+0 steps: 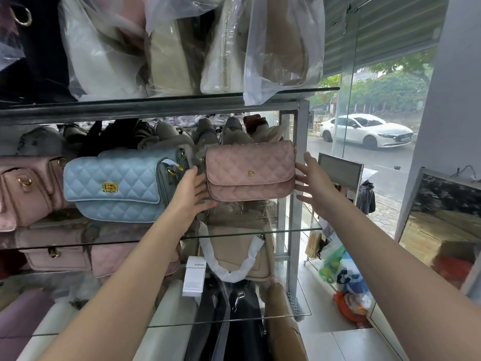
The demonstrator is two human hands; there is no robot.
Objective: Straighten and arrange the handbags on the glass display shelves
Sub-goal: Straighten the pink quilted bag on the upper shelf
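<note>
Shelving of glass and metal filled the view, and we stood close before it, beside a shop window giving onto a wet street with a white car. On the middle glass shelf, at its right end by the metal post, stood the pink quilted handbag, upright and facing us, its long axis running left to right along the shelf edge. We held it between us: our left hand lay open with fingers spread against its left end, our right hand open at its right end, palms turned inward, neither closed around anything. The hands seemed about equally near. Just left of it the blue quilted handbag sat slightly tilted, and we judged the gap between the two would want evening out.
</note>
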